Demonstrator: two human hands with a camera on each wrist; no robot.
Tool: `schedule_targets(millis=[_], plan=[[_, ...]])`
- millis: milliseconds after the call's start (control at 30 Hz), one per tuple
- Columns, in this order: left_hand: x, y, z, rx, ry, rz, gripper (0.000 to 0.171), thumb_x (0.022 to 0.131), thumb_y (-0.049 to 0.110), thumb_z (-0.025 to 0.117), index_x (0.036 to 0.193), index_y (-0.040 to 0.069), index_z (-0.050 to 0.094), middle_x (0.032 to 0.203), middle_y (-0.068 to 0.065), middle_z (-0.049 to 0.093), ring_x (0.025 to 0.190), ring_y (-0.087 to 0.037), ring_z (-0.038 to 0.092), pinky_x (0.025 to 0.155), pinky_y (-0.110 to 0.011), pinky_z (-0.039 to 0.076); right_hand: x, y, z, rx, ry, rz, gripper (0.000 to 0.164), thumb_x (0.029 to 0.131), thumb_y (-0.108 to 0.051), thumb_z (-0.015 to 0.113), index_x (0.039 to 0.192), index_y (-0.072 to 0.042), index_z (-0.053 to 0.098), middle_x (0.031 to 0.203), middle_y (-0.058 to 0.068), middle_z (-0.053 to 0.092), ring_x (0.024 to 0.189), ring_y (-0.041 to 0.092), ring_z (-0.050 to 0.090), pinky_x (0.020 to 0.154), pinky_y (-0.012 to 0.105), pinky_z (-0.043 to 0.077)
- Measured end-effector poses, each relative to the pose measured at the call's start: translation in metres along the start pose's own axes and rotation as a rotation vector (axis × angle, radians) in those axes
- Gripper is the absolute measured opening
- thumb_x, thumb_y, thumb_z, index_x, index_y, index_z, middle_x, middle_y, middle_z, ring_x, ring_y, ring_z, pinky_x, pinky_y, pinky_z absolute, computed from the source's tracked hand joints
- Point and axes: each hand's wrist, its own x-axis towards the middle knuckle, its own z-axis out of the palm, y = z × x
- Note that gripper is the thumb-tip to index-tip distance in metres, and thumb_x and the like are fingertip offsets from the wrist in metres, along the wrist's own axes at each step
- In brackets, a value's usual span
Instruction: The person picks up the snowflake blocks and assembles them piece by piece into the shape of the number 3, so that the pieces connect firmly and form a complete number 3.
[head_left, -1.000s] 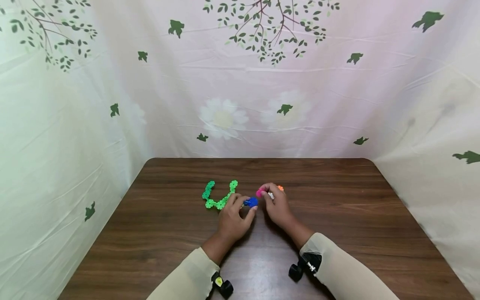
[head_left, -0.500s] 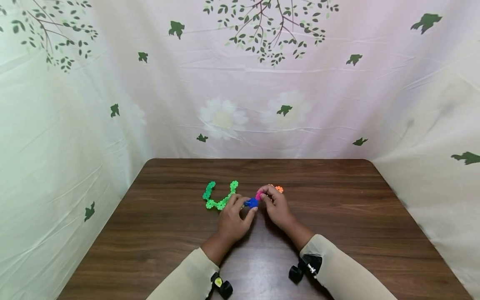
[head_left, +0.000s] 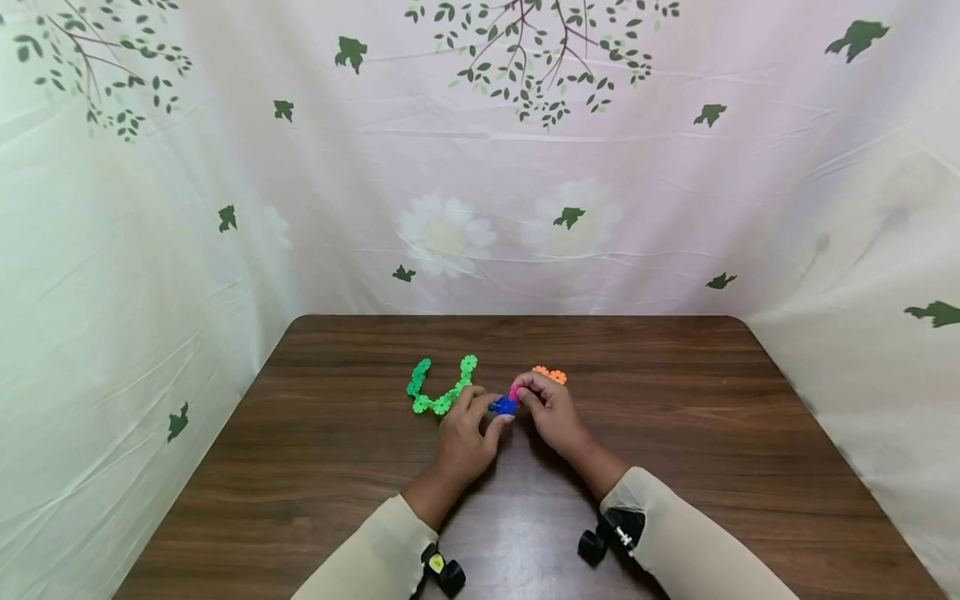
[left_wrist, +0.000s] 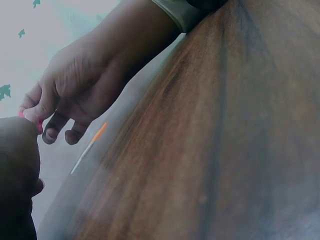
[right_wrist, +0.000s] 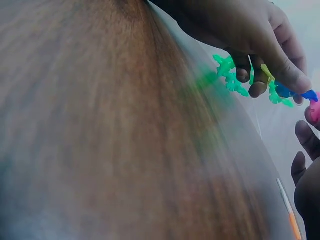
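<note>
My left hand pinches a blue flower-shaped interlocking disc between thumb and fingers. My right hand pinches a pink flower disc right at the edge of the blue one. From the left hand a chain of green flower discs curves away in a U shape on the table. In the right wrist view a yellow disc shows between the left fingers, along the chain between green and blue. The left wrist view has most of the pink disc hidden by fingers.
Orange flower discs lie just behind the right hand. Beside the orange, a white disc lies flat in the left wrist view. The brown wooden table meets a printed cloth backdrop at its far edge.
The right hand has brought the pink disc slightly left, up against the blue disc. The white disc has gone out of sight behind that hand in the head view. The left hand has stayed nearly still.
</note>
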Motion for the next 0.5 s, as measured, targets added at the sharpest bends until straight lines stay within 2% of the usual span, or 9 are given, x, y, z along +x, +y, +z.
schedule_targets(millis=[100, 167, 267, 333, 500], plan=[[-0.002, -0.005, 0.003, -0.02, 0.023, 0.026, 0.028, 0.094, 0.025, 0.086, 0.112, 0.006, 0.078, 0.11, -0.013, 0.067, 0.083, -0.022, 0.069, 0.067, -0.036, 0.06, 0.0, -0.001, 0.001, 0.007, -0.002, 0.03, 0.01, 0.107, 0.006, 0.06, 0.103, 0.009, 0.069, 0.095, 0.021, 0.07, 0.085, 0.004, 0.063, 0.078, 0.021, 0.055], [-0.006, -0.014, 0.012, -0.029, 0.045, 0.051, 0.028, 0.097, 0.029, 0.083, 0.113, 0.007, 0.077, 0.111, -0.012, 0.065, 0.081, -0.019, 0.066, 0.064, -0.033, 0.057, 0.0, -0.003, 0.001, 0.015, 0.001, 0.053, 0.01, 0.107, 0.006, 0.06, 0.103, 0.009, 0.069, 0.095, 0.021, 0.07, 0.084, 0.004, 0.064, 0.077, 0.02, 0.056], [-0.009, -0.02, 0.016, -0.05, 0.054, 0.067, 0.031, 0.1, 0.036, 0.08, 0.115, 0.009, 0.076, 0.11, -0.01, 0.065, 0.081, -0.016, 0.065, 0.063, -0.032, 0.056, -0.002, -0.005, 0.003, 0.021, -0.012, 0.069, 0.01, 0.106, 0.006, 0.062, 0.101, 0.008, 0.07, 0.095, 0.02, 0.072, 0.084, 0.004, 0.065, 0.077, 0.019, 0.056], [-0.011, -0.027, 0.022, -0.043, 0.062, 0.08, 0.032, 0.101, 0.039, 0.078, 0.115, 0.01, 0.076, 0.109, -0.008, 0.066, 0.082, -0.015, 0.066, 0.063, -0.031, 0.055, -0.003, -0.007, 0.004, 0.008, -0.022, 0.049, 0.009, 0.105, 0.006, 0.064, 0.1, 0.007, 0.072, 0.094, 0.02, 0.072, 0.083, 0.004, 0.065, 0.076, 0.019, 0.056], [-0.005, -0.017, 0.012, -0.031, 0.038, 0.089, 0.032, 0.098, 0.034, 0.082, 0.119, 0.01, 0.079, 0.106, -0.008, 0.069, 0.085, -0.019, 0.07, 0.066, -0.036, 0.059, -0.002, -0.007, 0.005, -0.066, -0.01, -0.104, 0.01, 0.102, 0.008, 0.066, 0.098, 0.005, 0.075, 0.093, 0.022, 0.075, 0.087, 0.001, 0.065, 0.077, 0.019, 0.057]])
